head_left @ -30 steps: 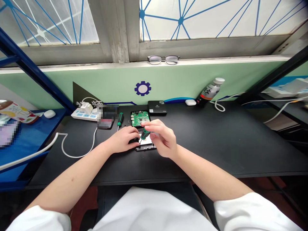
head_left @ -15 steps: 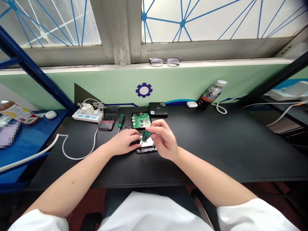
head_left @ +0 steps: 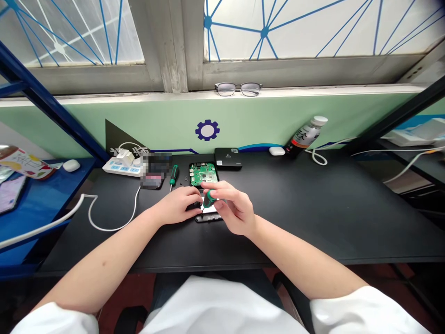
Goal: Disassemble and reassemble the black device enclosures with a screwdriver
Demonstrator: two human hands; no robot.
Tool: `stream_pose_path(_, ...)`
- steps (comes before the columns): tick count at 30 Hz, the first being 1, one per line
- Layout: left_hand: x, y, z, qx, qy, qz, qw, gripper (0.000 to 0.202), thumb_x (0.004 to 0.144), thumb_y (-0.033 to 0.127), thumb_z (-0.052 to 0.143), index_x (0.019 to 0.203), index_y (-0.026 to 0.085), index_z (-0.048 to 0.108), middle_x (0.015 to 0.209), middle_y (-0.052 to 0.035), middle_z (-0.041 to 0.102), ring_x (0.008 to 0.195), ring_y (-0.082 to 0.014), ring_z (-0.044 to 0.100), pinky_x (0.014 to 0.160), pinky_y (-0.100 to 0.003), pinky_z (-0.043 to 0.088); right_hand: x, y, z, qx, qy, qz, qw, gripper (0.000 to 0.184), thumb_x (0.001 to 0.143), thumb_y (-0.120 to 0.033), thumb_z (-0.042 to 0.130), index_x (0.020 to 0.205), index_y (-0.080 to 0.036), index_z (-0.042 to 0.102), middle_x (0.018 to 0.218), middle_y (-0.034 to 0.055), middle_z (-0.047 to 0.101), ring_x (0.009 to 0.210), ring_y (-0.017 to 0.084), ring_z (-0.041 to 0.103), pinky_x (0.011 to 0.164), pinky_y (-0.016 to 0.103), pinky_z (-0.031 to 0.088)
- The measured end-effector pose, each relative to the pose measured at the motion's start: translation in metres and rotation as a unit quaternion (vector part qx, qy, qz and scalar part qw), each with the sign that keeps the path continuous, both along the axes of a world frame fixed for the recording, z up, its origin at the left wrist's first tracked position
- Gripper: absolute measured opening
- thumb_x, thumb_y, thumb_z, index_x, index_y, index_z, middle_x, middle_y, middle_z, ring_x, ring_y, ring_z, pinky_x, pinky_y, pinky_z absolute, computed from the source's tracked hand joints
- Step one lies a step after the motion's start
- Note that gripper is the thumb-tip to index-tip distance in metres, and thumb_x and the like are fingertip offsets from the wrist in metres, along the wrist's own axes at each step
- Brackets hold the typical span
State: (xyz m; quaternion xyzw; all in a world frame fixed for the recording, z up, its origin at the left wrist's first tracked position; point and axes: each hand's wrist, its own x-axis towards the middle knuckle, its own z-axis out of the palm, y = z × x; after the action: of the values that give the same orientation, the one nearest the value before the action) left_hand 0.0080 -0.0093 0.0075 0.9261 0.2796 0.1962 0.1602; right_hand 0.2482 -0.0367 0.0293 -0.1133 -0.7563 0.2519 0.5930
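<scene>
My right hand (head_left: pixel 237 206) holds a green-and-black screwdriver (head_left: pixel 209 199) by its handle, tilted with the tip down at the left part of a black plastic cover (head_left: pixel 208 218). A white plate-like part (head_left: pixel 210 207) lies in that cover, partly hidden by my fingers. My left hand (head_left: pixel 179 205) grips the cover's left side, thumb and fingers close to the screwdriver tip. Just behind the cover sits a green circuit board (head_left: pixel 203 173) in a black casing. Whether the tip sits in a screw is too small to tell.
A second screwdriver (head_left: pixel 174 175) lies left of the board, with small screws (head_left: pixel 186 178) beside it. Behind are a black box (head_left: pixel 228 158), a power strip (head_left: pixel 121 168), a white case (head_left: pixel 277 151) and a leaning bottle (head_left: pixel 306 136). A white cable (head_left: pixel 104 228) loops at left.
The fingers of my right hand have shifted around the screwdriver handle and reach further over it, and the handle stands slightly differently. My left hand stays at the cover.
</scene>
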Motion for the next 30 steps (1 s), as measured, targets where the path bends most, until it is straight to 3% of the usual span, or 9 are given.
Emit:
stream_pose_path(2, 0.0, 0.0, 0.0, -0.002, 0.0, -0.001, 1.0, 0.022, 0.103, 0.035, 0.066, 0.122, 0.025, 0.072, 0.12, -0.0102, 0.072, 0.108, -0.0261, 0.071, 0.094, -0.04, 0.058, -0.001, 0.001, 0.002, 0.003, -0.006, 0.002, 1.0, 0.032, 0.109, -0.018, 0.05, 0.136, -0.03, 0.061, 0.132, 0.014, 0.074, 0.118, 0.025, 0.075, 0.09, 0.046, 0.068)
stream_pose_path(6, 0.0, -0.002, 0.003, 0.003, 0.008, 0.007, 1.0, 0.017, 0.105, 0.035, 0.065, 0.113, 0.023, 0.074, 0.114, -0.0093, 0.073, 0.102, -0.0242, 0.071, 0.09, -0.037, 0.057, -0.002, 0.003, 0.0, 0.025, -0.002, -0.066, 0.998, 0.026, 0.101, -0.026, 0.07, 0.126, -0.029, 0.063, 0.101, 0.0053, 0.067, 0.092, 0.02, 0.069, 0.076, 0.039, 0.065)
stream_pose_path(8, 0.001, -0.003, 0.003, 0.011, 0.017, 0.007, 1.0, 0.017, 0.106, 0.034, 0.063, 0.11, 0.021, 0.073, 0.114, -0.0096, 0.073, 0.101, -0.0242, 0.071, 0.088, -0.037, 0.056, -0.001, 0.004, -0.002, 0.025, 0.002, -0.093, 0.995, 0.03, 0.098, -0.032, 0.075, 0.125, -0.031, 0.062, 0.096, 0.0028, 0.061, 0.088, 0.02, 0.066, 0.074, 0.037, 0.064)
stream_pose_path(13, 0.0, -0.002, -0.002, 0.036, 0.035, 0.006, 0.999, 0.019, 0.105, 0.035, 0.063, 0.114, 0.02, 0.072, 0.119, -0.0122, 0.072, 0.105, -0.0267, 0.07, 0.087, -0.039, 0.056, -0.002, 0.001, -0.006, -0.006, -0.032, -0.025, 0.999, 0.035, 0.11, -0.025, 0.047, 0.143, -0.033, 0.056, 0.131, 0.0124, 0.065, 0.119, 0.025, 0.072, 0.097, 0.05, 0.066)
stream_pose_path(15, 0.0, -0.002, -0.003, 0.035, 0.038, 0.004, 0.999, 0.018, 0.105, 0.034, 0.064, 0.114, 0.021, 0.072, 0.119, -0.0117, 0.072, 0.105, -0.0267, 0.07, 0.088, -0.039, 0.056, -0.004, 0.002, -0.008, -0.02, -0.025, -0.014, 0.999, 0.035, 0.11, -0.023, 0.048, 0.143, -0.034, 0.053, 0.126, 0.0107, 0.066, 0.116, 0.024, 0.072, 0.095, 0.049, 0.067)
stream_pose_path(18, 0.0, -0.003, -0.001, 0.033, 0.039, 0.005, 0.999, 0.014, 0.105, 0.032, 0.064, 0.112, 0.022, 0.071, 0.115, -0.0096, 0.072, 0.102, -0.0251, 0.07, 0.087, -0.037, 0.055, -0.007, 0.004, -0.012, -0.001, 0.008, -0.06, 0.998, 0.035, 0.101, -0.024, 0.069, 0.131, -0.036, 0.055, 0.102, 0.0024, 0.059, 0.099, 0.021, 0.069, 0.08, 0.04, 0.066)
stream_pose_path(20, 0.001, -0.003, 0.002, 0.031, 0.038, 0.006, 0.999, 0.012, 0.105, 0.031, 0.064, 0.108, 0.021, 0.071, 0.113, -0.009, 0.072, 0.1, -0.0244, 0.07, 0.085, -0.036, 0.054, -0.008, 0.005, -0.012, 0.008, 0.009, -0.076, 0.997, 0.034, 0.099, -0.028, 0.073, 0.127, -0.036, 0.056, 0.102, 0.0019, 0.056, 0.096, 0.02, 0.067, 0.08, 0.039, 0.066)
stream_pose_path(25, 0.001, -0.003, 0.005, 0.036, 0.031, -0.008, 0.999, 0.015, 0.104, 0.021, 0.056, 0.109, 0.02, 0.071, 0.113, -0.0108, 0.072, 0.102, -0.0261, 0.07, 0.086, -0.038, 0.055, -0.004, 0.005, -0.008, -0.029, -0.025, -0.013, 0.999, 0.03, 0.111, -0.027, 0.044, 0.139, -0.034, 0.054, 0.127, 0.0106, 0.063, 0.112, 0.023, 0.071, 0.096, 0.049, 0.065)
stream_pose_path(30, 0.001, -0.003, 0.003, 0.04, 0.028, -0.006, 0.999, 0.018, 0.106, 0.02, 0.053, 0.109, 0.02, 0.071, 0.116, -0.0115, 0.072, 0.102, -0.0252, 0.07, 0.087, -0.038, 0.056, -0.001, 0.005, -0.007, 0.02, -0.023, -0.092, 0.995, 0.04, 0.097, -0.033, 0.077, 0.132, -0.034, 0.06, 0.103, 0.0039, 0.06, 0.096, 0.021, 0.066, 0.08, 0.039, 0.064)
